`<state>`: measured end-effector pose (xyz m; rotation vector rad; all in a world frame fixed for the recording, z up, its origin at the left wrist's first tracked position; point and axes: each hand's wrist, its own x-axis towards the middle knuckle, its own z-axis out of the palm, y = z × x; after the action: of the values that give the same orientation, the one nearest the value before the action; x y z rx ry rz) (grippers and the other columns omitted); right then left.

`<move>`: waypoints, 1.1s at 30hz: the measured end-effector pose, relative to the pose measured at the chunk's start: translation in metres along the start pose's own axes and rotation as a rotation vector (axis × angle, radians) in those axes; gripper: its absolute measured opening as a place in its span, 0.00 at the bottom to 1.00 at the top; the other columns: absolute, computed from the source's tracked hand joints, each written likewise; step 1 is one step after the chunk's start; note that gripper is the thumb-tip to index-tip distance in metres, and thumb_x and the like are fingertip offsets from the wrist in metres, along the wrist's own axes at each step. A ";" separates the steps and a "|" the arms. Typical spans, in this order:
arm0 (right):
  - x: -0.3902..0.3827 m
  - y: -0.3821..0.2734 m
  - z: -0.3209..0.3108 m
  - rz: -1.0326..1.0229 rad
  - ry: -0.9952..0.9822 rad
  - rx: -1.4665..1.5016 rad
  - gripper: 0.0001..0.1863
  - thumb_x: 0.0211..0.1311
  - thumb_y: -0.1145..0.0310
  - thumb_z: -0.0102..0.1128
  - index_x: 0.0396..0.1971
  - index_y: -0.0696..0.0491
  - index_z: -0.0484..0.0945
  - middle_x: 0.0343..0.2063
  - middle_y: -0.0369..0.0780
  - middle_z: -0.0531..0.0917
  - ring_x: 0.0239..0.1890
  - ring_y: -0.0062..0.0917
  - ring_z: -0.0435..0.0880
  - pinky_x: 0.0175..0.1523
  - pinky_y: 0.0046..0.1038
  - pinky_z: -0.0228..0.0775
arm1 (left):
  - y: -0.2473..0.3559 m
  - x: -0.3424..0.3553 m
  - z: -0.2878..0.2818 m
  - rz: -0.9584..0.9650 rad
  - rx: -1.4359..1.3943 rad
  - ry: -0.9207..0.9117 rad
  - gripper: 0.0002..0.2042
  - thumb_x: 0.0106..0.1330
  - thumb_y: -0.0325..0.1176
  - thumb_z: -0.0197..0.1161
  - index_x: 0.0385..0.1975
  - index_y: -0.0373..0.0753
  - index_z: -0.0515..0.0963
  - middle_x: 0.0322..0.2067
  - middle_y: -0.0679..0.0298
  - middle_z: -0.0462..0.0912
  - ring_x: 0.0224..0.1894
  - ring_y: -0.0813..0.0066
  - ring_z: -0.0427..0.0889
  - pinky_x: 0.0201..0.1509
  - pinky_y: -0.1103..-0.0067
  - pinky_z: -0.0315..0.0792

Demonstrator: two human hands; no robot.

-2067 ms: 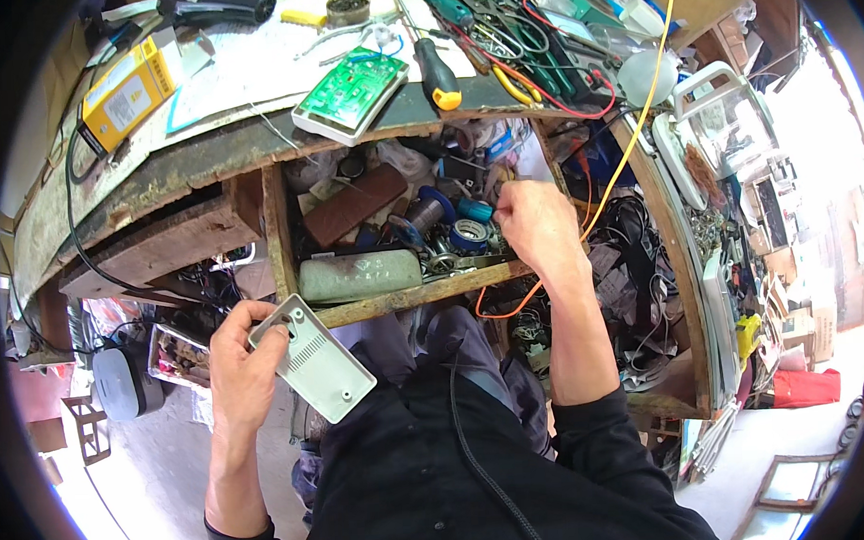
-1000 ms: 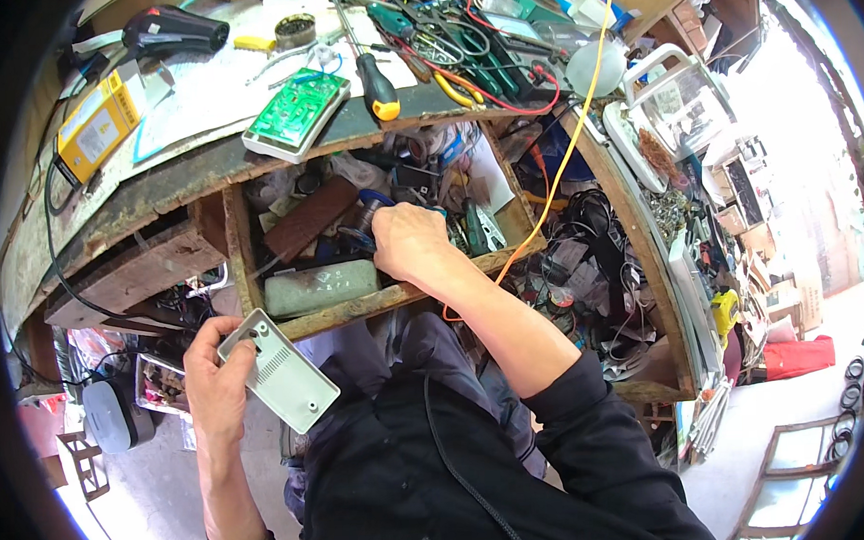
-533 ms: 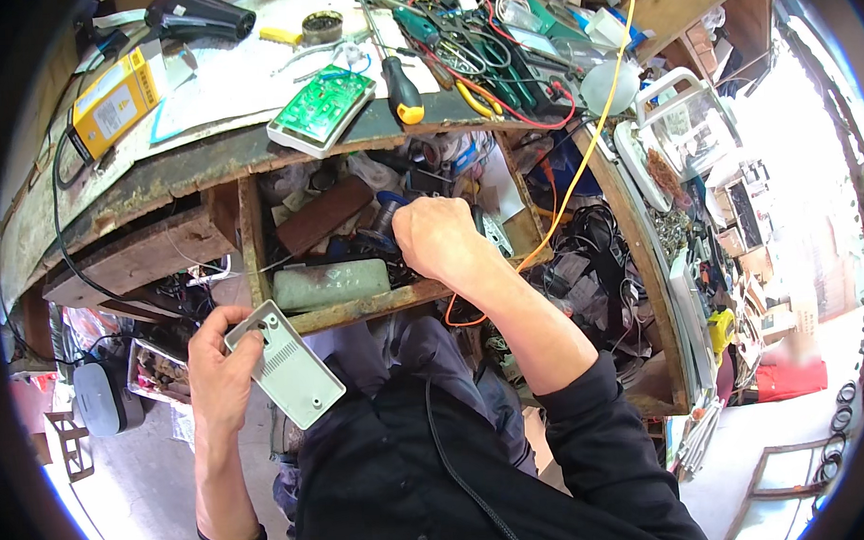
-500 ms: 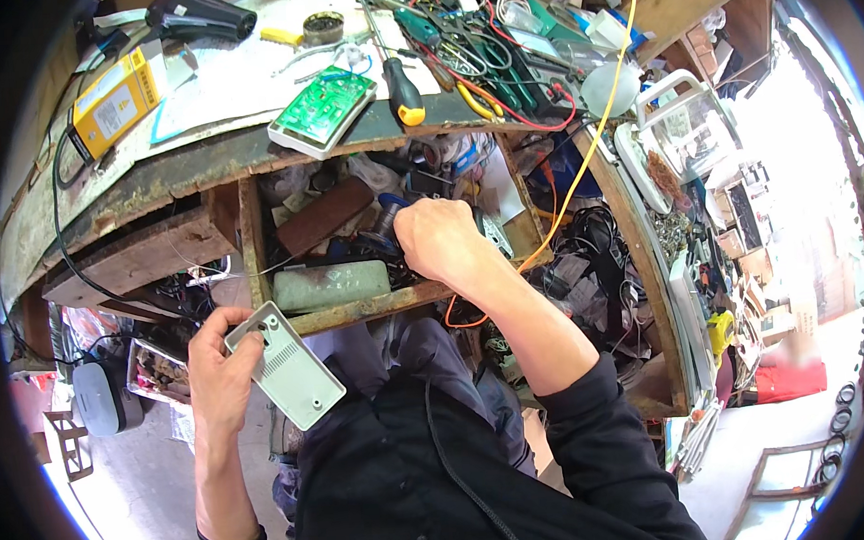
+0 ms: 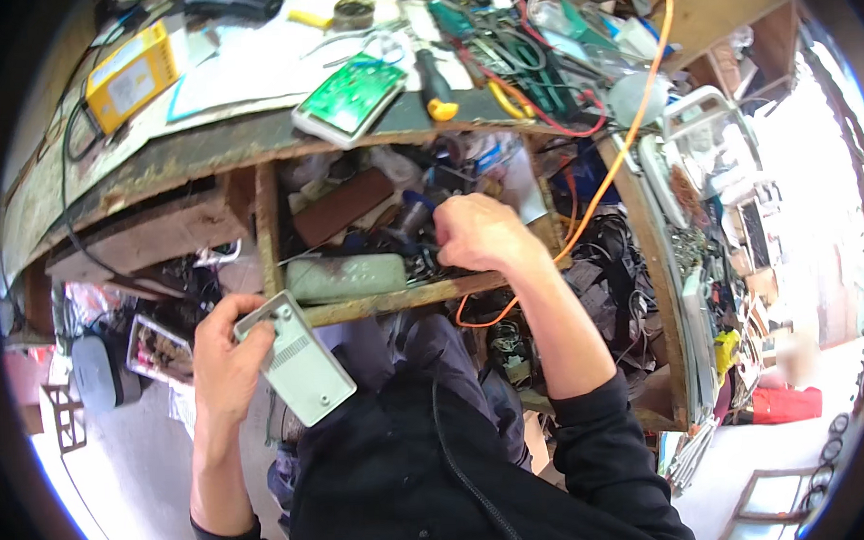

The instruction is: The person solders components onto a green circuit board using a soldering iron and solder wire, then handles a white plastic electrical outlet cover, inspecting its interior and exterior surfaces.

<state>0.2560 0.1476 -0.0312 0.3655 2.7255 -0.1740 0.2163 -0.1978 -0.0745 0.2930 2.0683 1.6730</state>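
Note:
A pale grey plastic casing half (image 5: 307,367), with vent slots and screw posts, is pinched between thumb and fingers of my left hand (image 5: 230,358) below the drawer's front edge. My right hand (image 5: 483,233) is curled inside the cluttered wooden drawer (image 5: 433,294); its fingertips are hidden, and whatever they hold cannot be made out. Beside it are a blue-ended spool (image 5: 413,213), a brown block (image 5: 344,206) and a greenish-grey oblong case (image 5: 347,277). On the bench above lies a green circuit board (image 5: 357,90) in a matching pale casing half.
A yellow-handled screwdriver (image 5: 435,87), a yellow box (image 5: 132,76) and many hand tools crowd the bench (image 5: 209,144). An orange cable (image 5: 628,149) hangs down past the drawer's right side. Tangled black cords (image 5: 622,254) fill the compartment to its right.
The view has shifted slightly, so the bench sits further right. My right hand has moved a little within the drawer, its fingers now lower. My left hand still holds the casing half.

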 end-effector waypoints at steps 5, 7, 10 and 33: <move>-0.005 0.017 0.004 -0.079 0.020 0.067 0.12 0.39 0.66 0.72 0.27 0.55 0.87 0.27 0.48 0.89 0.35 0.45 0.90 0.42 0.43 0.80 | 0.000 0.001 -0.002 0.083 0.125 0.022 0.13 0.65 0.29 0.65 0.46 0.29 0.83 0.34 0.64 0.86 0.37 0.79 0.81 0.43 0.78 0.76; -0.015 0.010 -0.007 -0.117 0.009 0.160 0.11 0.42 0.68 0.70 0.29 0.54 0.89 0.29 0.48 0.90 0.38 0.44 0.90 0.46 0.43 0.80 | 0.007 -0.003 -0.001 0.011 0.075 0.005 0.12 0.67 0.28 0.64 0.47 0.29 0.83 0.34 0.65 0.86 0.38 0.82 0.81 0.43 0.80 0.75; -0.019 0.011 -0.011 -0.168 -0.015 0.242 0.15 0.43 0.70 0.68 0.34 0.58 0.89 0.26 0.47 0.89 0.33 0.41 0.90 0.43 0.41 0.79 | 0.004 -0.004 -0.001 -0.044 -0.005 -0.013 0.11 0.69 0.28 0.65 0.47 0.30 0.83 0.36 0.67 0.86 0.38 0.84 0.81 0.44 0.81 0.74; -0.037 -0.114 0.027 -0.818 0.357 1.151 0.11 0.59 0.85 0.73 0.40 0.56 0.89 0.39 0.40 0.89 0.40 0.23 0.90 0.44 0.25 0.84 | 0.014 0.001 -0.004 -0.026 0.062 -0.063 0.13 0.66 0.30 0.63 0.46 0.30 0.84 0.27 0.69 0.82 0.27 0.87 0.76 0.29 0.81 0.69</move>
<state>0.2670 0.0248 -0.0331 -0.5212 2.6048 -2.0496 0.2119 -0.1979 -0.0607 0.3338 2.0708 1.5671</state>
